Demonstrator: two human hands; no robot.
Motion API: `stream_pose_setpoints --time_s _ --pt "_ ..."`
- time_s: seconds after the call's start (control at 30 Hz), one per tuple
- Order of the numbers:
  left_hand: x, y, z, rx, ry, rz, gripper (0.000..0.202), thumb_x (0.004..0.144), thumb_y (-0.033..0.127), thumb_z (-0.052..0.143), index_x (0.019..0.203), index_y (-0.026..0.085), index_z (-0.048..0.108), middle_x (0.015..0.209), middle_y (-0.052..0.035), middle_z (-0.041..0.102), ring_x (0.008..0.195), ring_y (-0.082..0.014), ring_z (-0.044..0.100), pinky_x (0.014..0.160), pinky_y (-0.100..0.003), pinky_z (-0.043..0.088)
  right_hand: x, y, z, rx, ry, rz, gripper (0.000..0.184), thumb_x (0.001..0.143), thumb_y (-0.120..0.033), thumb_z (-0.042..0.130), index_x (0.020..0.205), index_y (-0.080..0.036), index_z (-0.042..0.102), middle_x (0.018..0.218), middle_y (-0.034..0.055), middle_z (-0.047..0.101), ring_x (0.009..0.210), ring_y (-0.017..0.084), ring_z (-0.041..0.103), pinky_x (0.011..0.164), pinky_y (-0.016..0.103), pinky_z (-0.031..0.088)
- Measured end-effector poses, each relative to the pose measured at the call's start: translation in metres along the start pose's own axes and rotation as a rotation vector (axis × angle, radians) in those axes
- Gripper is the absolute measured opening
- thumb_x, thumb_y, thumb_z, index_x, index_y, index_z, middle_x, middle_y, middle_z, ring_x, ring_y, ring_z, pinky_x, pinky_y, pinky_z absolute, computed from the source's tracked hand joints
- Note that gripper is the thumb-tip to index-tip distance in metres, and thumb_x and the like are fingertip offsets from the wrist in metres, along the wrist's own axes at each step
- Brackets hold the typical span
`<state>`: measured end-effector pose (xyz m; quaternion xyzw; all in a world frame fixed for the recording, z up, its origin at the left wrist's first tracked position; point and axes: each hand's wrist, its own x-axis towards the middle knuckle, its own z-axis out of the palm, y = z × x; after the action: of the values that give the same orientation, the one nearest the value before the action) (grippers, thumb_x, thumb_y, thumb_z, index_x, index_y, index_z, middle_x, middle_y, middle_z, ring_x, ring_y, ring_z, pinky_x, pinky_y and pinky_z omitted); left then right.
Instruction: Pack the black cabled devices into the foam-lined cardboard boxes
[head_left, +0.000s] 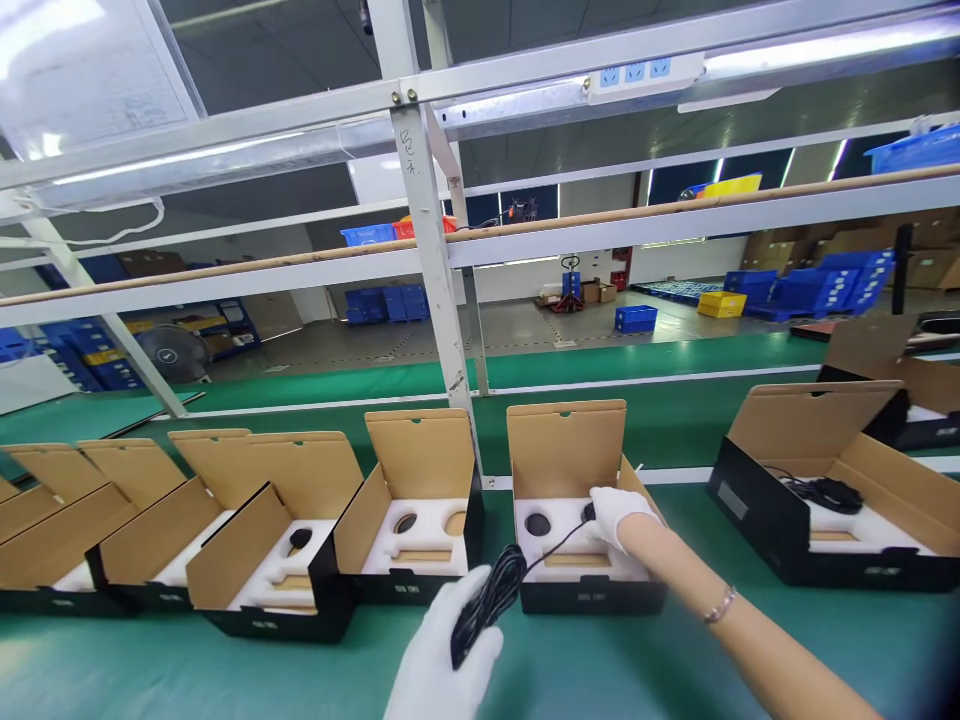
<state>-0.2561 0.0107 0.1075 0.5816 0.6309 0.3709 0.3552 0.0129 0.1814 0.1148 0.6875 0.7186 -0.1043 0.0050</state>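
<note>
In a white glove, my left hand (pixel 448 640) is closed around a coiled black cable (pixel 491 602) in front of the boxes. One strand runs from that coil to my gloved right hand (pixel 619 512), whose fingers pinch a small black cable end (pixel 588 512). This hand reaches over the right side of an open black cardboard box (pixel 592 598). White foam (pixel 555 558) with a round dark recess and a rectangular slot lines the box. What lies under my right hand is hidden.
Several similar open boxes stand to the left, the nearest a black box (pixel 405 588) with white foam. At the right, another open box (pixel 847 570) holds a coiled black cable (pixel 825 492). A white metal post (pixel 427 220) rises behind the boxes from the green bench (pixel 247 670).
</note>
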Motion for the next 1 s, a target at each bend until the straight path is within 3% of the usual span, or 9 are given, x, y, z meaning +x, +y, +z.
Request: stream_pose_setpoints --time_s 0.13,0.27,0.33,0.4,0.57,0.7,0.83,0.93,1.0 --pt "0.024 0.062 -0.016 0.144 -0.092 0.136 0.049 0.084 0.03 0.057 0.132 0.026 0.063 0.138 -0.0047 0.065 0.13 -0.0265 0.057 0.119 -0.044 0.04 -0.042 -0.005 -0.049 0.113 0.267 -0.281 0.051 0.096 -0.031 0.059 0.146 -0.02 0.052 0.132 0.0144 0.065 0.111 0.029 0.066 0.095 0.042 0.05" --pt "0.049 0.121 -0.015 0.232 -0.194 0.321 0.032 0.085 0.027 0.054 0.112 0.026 0.07 0.095 0.0006 0.076 0.095 -0.0215 0.069 0.089 -0.032 0.056 -0.09 -0.029 -0.085 0.074 0.536 -0.876 0.04 0.092 -0.041 0.068 0.129 -0.028 0.062 0.102 0.0042 0.07 0.079 0.022 0.058 0.072 0.033 0.043" --pt "0.063 0.142 -0.011 0.277 -0.239 0.369 0.019 0.084 0.029 0.055 0.095 0.025 0.07 0.079 0.004 0.072 0.078 -0.0187 0.068 0.073 -0.027 0.054 -0.097 -0.04 -0.087 -0.112 0.639 -0.887 0.036 0.095 -0.032 0.064 0.129 -0.021 0.062 0.091 0.0055 0.068 0.072 0.022 0.053 0.066 0.034 0.037" --pt "0.077 0.156 -0.006 0.301 -0.246 0.411 0.013 0.084 0.031 0.059 0.089 0.024 0.069 0.079 0.0052 0.072 0.075 -0.0172 0.066 0.068 -0.025 0.052 -0.093 -0.044 -0.085 -0.212 0.698 -0.738 0.045 0.096 -0.022 0.058 0.14 -0.013 0.056 0.088 0.009 0.068 0.076 0.025 0.055 0.067 0.035 0.037" --pt "0.109 0.155 0.005 0.331 -0.106 0.542 0.047 0.086 0.029 0.064 0.133 0.025 0.061 0.125 -0.0013 0.069 0.1 -0.0188 0.066 0.098 -0.031 0.05 -0.064 -0.027 -0.078 0.196 0.542 -0.359 0.034 0.096 -0.031 0.057 0.128 -0.026 0.065 0.1 0.0061 0.072 0.091 0.026 0.064 0.074 0.034 0.045" --pt "0.126 0.137 0.025 0.406 0.016 0.553 0.035 0.098 0.031 0.049 0.127 0.023 0.065 0.133 -0.0071 0.064 0.123 -0.029 0.055 0.117 -0.048 0.034 -0.045 -0.007 -0.064 0.729 0.393 -0.204 0.028 0.09 -0.036 0.061 0.114 -0.023 0.066 0.102 0.0045 0.073 0.092 0.023 0.067 0.081 0.034 0.052" --pt "0.142 0.125 0.056 0.38 0.03 0.45 0.05 0.103 0.033 0.028 0.146 0.014 0.046 0.147 -0.016 0.053 0.14 -0.0319 0.043 0.123 -0.052 0.027 -0.029 -0.003 -0.041 1.239 0.199 -0.372 0.042 0.088 -0.05 0.06 0.117 -0.02 0.061 0.107 0.0075 0.072 0.097 0.024 0.068 0.084 0.037 0.057" --pt "0.153 0.124 0.069 0.335 -0.182 0.408 0.058 0.105 0.044 0.022 0.155 0.015 0.03 0.155 -0.0139 0.047 0.141 -0.025 0.047 0.119 -0.04 0.038 -0.019 -0.006 -0.029 1.411 0.168 -0.569 0.045 0.088 -0.05 0.063 0.121 -0.02 0.062 0.124 0.0078 0.069 0.118 0.023 0.062 0.108 0.039 0.046" --pt "0.159 0.125 0.069 0.33 -0.343 0.411 0.064 0.102 0.054 0.032 0.156 0.02 0.028 0.153 -0.0123 0.05 0.135 -0.0245 0.053 0.111 -0.038 0.047 -0.013 -0.006 -0.025 1.454 0.134 -0.617 0.046 0.089 -0.05 0.062 0.123 -0.02 0.062 0.128 0.0078 0.067 0.12 0.023 0.061 0.111 0.04 0.045"
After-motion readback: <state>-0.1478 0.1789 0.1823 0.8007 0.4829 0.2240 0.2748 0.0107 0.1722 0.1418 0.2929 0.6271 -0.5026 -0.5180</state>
